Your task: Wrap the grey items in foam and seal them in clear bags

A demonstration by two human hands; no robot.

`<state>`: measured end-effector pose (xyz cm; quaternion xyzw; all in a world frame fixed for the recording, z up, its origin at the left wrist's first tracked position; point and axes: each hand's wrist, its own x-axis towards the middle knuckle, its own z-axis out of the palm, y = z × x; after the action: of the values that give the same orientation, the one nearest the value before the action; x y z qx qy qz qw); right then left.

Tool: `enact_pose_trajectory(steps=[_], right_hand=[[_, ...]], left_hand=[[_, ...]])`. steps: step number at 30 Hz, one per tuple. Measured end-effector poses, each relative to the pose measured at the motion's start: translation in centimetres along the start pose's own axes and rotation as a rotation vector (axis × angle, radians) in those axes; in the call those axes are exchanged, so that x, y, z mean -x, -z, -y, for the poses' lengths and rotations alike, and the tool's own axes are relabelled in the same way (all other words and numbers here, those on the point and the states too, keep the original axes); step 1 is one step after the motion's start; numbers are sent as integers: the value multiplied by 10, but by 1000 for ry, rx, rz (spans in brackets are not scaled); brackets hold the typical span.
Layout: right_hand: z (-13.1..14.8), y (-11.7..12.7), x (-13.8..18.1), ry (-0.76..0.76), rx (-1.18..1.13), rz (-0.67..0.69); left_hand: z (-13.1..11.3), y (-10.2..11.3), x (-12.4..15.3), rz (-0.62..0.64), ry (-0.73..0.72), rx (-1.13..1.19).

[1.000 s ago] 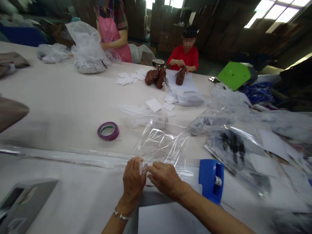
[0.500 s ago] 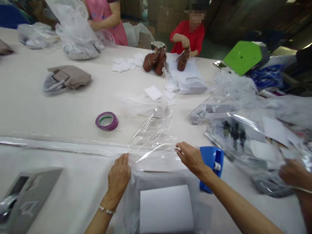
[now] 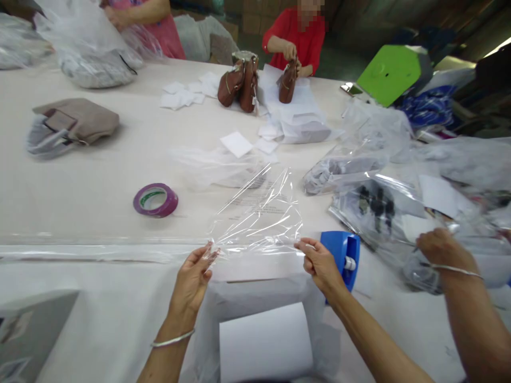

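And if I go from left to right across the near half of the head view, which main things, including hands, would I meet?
Grey object, purple tape roll, left hand, clear plastic, right hand, blue object, another person's hand.

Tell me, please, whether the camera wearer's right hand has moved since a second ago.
Yes: the right hand has moved rightward, closer to the blue object on the table.

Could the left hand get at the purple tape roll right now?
Likely yes: nothing upright stands between the left hand and the purple tape roll, though that hand pinches clear film.
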<state>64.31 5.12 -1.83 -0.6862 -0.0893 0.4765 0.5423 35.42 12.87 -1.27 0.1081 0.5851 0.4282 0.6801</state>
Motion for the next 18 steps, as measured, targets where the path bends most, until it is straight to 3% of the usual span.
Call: enact_pose_trajectory(steps=[7, 10, 14, 18], right_hand=[[-4, 1, -9, -238, -427, -7], [-11, 7, -17, -304, -471, 7], [-12, 12, -28, -267, -343, 127], [-17, 13, -37, -101, 31, 240]], left_hand=[[-2, -14, -13, -68, 164, 209], [9, -10, -22, 0, 69, 131], [23, -2, -36, 174, -162, -217], [29, 0, -41, 384, -427, -891]])
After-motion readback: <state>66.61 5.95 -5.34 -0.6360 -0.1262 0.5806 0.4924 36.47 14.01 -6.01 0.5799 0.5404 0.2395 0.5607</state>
